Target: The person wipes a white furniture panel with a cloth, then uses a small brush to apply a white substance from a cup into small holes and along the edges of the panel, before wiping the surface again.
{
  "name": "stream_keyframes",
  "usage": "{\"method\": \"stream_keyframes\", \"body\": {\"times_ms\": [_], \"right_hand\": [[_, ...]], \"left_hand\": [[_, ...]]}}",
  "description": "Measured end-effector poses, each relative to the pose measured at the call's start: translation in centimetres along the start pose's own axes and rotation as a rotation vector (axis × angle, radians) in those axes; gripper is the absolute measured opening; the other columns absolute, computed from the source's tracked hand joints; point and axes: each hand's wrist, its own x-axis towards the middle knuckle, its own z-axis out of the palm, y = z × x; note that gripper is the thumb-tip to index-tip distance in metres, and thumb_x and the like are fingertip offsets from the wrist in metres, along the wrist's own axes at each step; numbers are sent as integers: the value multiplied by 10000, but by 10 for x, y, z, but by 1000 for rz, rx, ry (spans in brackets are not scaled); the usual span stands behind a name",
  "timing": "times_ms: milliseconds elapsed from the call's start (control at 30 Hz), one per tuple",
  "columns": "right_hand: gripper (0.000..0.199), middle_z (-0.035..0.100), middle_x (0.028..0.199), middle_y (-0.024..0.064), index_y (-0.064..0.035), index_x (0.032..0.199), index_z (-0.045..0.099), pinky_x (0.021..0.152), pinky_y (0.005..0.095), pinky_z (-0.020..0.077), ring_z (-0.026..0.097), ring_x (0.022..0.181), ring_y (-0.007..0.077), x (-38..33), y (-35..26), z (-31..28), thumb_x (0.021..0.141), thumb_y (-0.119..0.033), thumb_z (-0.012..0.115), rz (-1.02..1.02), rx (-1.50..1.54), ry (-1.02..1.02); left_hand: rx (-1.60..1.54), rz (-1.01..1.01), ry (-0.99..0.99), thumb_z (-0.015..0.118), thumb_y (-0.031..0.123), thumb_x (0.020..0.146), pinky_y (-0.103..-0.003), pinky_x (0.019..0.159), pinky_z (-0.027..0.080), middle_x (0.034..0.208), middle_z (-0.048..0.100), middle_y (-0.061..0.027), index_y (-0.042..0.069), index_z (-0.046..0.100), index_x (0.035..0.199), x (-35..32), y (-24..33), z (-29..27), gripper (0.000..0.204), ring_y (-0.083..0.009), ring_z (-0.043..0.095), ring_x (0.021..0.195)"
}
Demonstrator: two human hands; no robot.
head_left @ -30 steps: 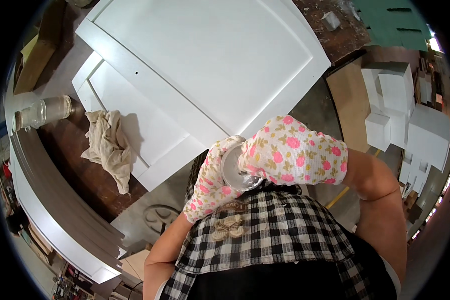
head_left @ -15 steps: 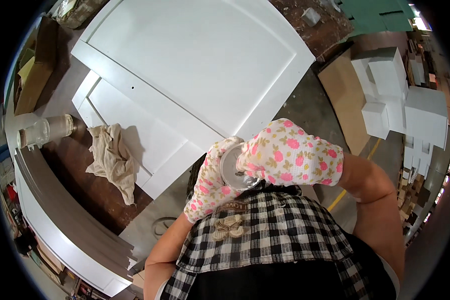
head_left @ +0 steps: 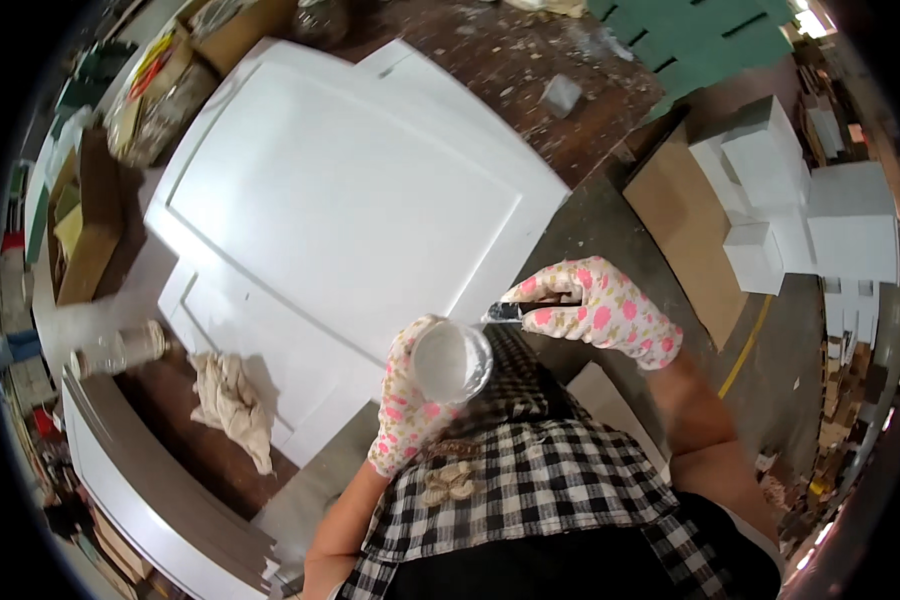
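A round cup of white paste [head_left: 442,362] stays in my left hand [head_left: 402,410], its gloved fingers wrapped around the side. To the right of the cup's rim, my right hand [head_left: 600,312] pinches a small dark putty knife [head_left: 507,312] with white smears near its tip. The knife is apart from the cup. Both hands wear white gloves with pink flowers. Just beyond them lies a large white panel door [head_left: 350,190] with a recessed centre, on top of other white panels [head_left: 260,330].
A crumpled beige cloth [head_left: 232,405] lies at the left, near a clear jar [head_left: 120,348] on its side. An open cardboard box [head_left: 95,225] sits at far left. White boxes [head_left: 755,255] and a brown board [head_left: 682,230] stand right. The brown tabletop [head_left: 470,60] is paint-spattered.
My right hand has moved out of the cup to the right, bringing the putty knife into sight. The cup's opening now shows. The view has shifted, revealing more of the table's far side.
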Motion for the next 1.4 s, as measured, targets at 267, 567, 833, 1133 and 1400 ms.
{"method": "stream_keyframes", "body": {"times_ms": [267,567,833,1133,1400], "right_hand": [[294,657,831,37,-100,1208,613,560,292,491,589,631,158,-14,81,-55,920,-154,587,-471,-370,681],[421,521,743,17,-234,1232,618,504,313,465,545,571,184,15,106,-60,823,-154,676,-558,-770,734],[400,526,706,21,-212,1191,643,502,306,468,557,578,173,23,103,-64,802,-141,702,-567,-794,774],[364,529,708,27,-178,1182,645,500,312,470,550,572,186,24,105,-62,824,-134,684,-504,-863,713],[356,522,720,32,-170,1179,641,493,304,475,558,585,179,22,102,-64,827,-133,681,-580,-774,755]], "left_hand": [[142,39,-54,828,191,667,-389,986,415,1252,520,-124,48,418,1304,38,31,23,771,-267,511,1169],[155,127,-10,833,224,644,-407,957,425,1257,521,-132,53,403,1315,42,32,28,816,-306,514,1147],[233,120,5,839,206,632,-416,954,420,1273,519,-129,60,423,1305,38,26,28,804,-315,504,1160],[312,155,-41,829,121,663,-377,951,453,1264,493,-150,52,366,1346,41,30,27,828,-273,517,1159],[266,103,1,850,178,612,-417,961,412,1264,521,-125,66,448,1292,38,27,30,798,-309,502,1160]]}}
